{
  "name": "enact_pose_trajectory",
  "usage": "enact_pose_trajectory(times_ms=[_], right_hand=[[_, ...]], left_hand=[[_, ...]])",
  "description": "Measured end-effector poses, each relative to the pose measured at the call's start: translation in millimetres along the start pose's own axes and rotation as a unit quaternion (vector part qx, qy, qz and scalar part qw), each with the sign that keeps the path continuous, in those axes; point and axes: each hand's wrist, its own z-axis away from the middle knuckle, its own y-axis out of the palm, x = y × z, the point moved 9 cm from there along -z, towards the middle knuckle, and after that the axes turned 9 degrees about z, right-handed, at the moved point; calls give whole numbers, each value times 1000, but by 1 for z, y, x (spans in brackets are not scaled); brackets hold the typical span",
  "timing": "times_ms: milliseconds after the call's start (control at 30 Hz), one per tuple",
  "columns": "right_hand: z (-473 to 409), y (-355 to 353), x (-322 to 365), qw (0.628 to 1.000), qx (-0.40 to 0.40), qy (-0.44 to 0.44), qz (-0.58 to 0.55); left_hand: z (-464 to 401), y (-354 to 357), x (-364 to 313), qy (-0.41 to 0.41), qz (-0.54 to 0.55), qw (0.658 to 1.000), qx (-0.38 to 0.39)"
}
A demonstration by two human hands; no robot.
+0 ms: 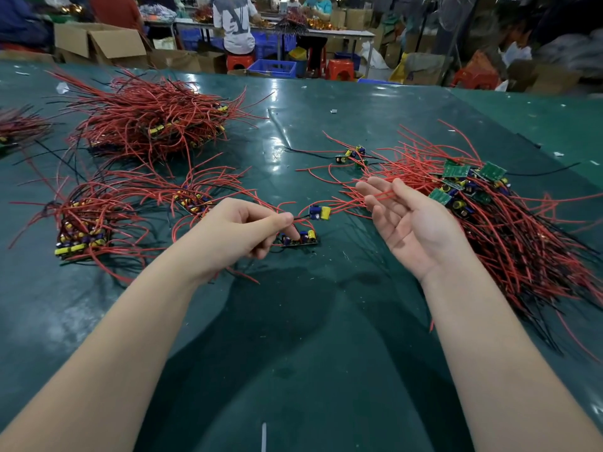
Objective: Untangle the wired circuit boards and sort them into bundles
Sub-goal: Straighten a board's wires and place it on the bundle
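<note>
The person is working between heaps on the green table (326, 321). At about two to three o'clock from the hands a big loose tangle (509, 216) of boards and red wires is lying, which looks like the unsorted stock. At nine o'clock a tighter bundle (81, 230) is sitting with its boards stacked together, and at eleven o'clock a larger pile (153, 122) is resting further back; these seem to be the sorted side. A few stray boards (350, 155) are lying at one o'clock.

The left hand (238, 234) is curling its fingers, with thumb and forefinger pinching red wires just beside one board (300, 240) that is sitting on the table; a fingertip is reaching down to that board. A second board (319, 213) is hanging in the wires just above, at twelve o'clock from the first. This grip is probably anchoring one board while its leads are being drawn free.

The right hand (414, 223) is lying palm up, fingers spread and nearly straight, with red wires (381, 194) running across the fingers toward the tangle. It is gripping nothing, only supporting the strands so they can slide apart.
</note>
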Motion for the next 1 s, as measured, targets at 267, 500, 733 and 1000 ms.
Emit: enact_pose_trajectory(times_ms=[267,500,733,1000], right_hand=[[2,-1,3,999,-30,-25,-3],[2,2,10,993,-39,-93,67],[5,19,7,995,11,-80,64],[12,35,-5,988,82,-48,125]], left_hand=[[0,-1,4,-23,-22,999,-33],[5,7,7,-52,-49,997,10],[9,35,1,-57,25,995,75],[5,31,-6,-2,53,998,23]])
